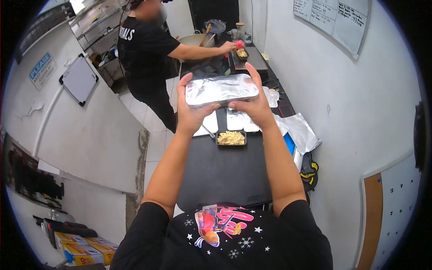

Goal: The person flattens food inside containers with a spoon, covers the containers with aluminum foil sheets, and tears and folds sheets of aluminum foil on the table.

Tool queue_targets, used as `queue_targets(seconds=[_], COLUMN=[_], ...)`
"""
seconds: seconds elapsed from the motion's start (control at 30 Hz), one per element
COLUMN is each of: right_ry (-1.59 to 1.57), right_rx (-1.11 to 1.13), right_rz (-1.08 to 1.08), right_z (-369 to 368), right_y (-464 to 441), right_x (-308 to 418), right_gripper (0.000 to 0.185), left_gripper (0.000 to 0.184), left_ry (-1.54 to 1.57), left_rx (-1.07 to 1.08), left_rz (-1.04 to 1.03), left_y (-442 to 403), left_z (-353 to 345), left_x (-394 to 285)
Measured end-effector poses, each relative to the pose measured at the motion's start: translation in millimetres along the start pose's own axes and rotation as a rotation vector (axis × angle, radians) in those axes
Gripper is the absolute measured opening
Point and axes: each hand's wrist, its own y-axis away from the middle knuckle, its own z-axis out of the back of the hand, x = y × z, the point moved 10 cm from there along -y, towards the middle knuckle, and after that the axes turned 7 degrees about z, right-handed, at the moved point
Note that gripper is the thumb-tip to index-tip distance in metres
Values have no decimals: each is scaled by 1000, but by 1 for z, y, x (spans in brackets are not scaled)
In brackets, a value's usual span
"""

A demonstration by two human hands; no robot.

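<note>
Raised over the table is a foil-covered food container point(221, 90), long with rounded corners. My left hand point(193, 108) grips its left end, thumb along the near side. At the right end my right hand point(254, 101) holds it the same way, fingers up the far side. Below my hands, an uncovered black tray of pasta point(231, 138) rests on the black table point(225, 173). Foil-covered packs point(238, 119) lie behind it, partly hidden by my right hand and the container.
A co-worker point(146, 54) stands at the far left, one hand holding a red item point(239, 44) above another food tray point(242, 54). Behind is a large pan point(197, 40). Loose foil sheets point(300, 132) lie along the table's right edge, beside the wall.
</note>
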Motion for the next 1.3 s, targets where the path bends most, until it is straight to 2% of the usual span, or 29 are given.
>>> queue_targets(seconds=[0.07,0.13,0.17,0.23,0.3,0.33,0.47,0.5,0.6,0.63,0.73,0.77,0.87,0.9,1.0,1.03,1.1,1.17,1.3], right_ry=[-11,42,82,223,277,304,469,431,492,438,36,17,-354,-303,-142,-219,-105,-337,342], right_rx=[-89,-192,-240,-330,-388,-416,-494,-476,-270,-274,-528,-709,-793,-832,-804,-802,-829,-875,-739], right_rz=[30,82,119,203,212,214,295,254,343,404,323,248,119,132,154,138,114,83,162], right_z=[-5,-13,-14,-11,-9,-8,-21,-33,-47,-50,-24,-14,-3,0,9,10,13,10,14], right_y=[1,2,4,7,10,12,20,19,16,19,20,21,19,22,31,34,43,56,77], right_x=[1,5,3,2,-7,-12,-18,-12,-14,-9,-15,-18,-50,-48,-59,-64,-64,-72,-64], right_gripper=[114,104,102,97,96,96,98,104,110,96,68,48,46,45,43,42,36,24,27], left_gripper=[94,92,89,89,102,98,82,77,53,44,46,47,48,49,49,48,47,46,44], left_ry=[243,477,345,575,759,1000,793,723,991,1034,1148,1136,1106,1092,1096,1093,1090,1113,1125], left_rx=[31,50,89,84,3,-5,-437,-519,-180,-217,-92,-167,-208,-277,-131,-178,-273,-334,-376], left_rz=[1,-37,-76,-42,56,98,202,227,215,239,204,230,199,240,146,192,277,339,391], left_y=[-3,-10,-12,-17,-18,-22,-26,-27,-48,-47,-47,-42,-31,-26,-28,-25,-11,-2,17], left_z=[-5,-4,-10,-11,-13,-12,14,21,25,26,11,9,-4,-5,-5,-5,-9,-9,-3], left_x=[1,5,3,10,15,22,52,61,70,73,67,73,83,89,87,93,103,117,150])
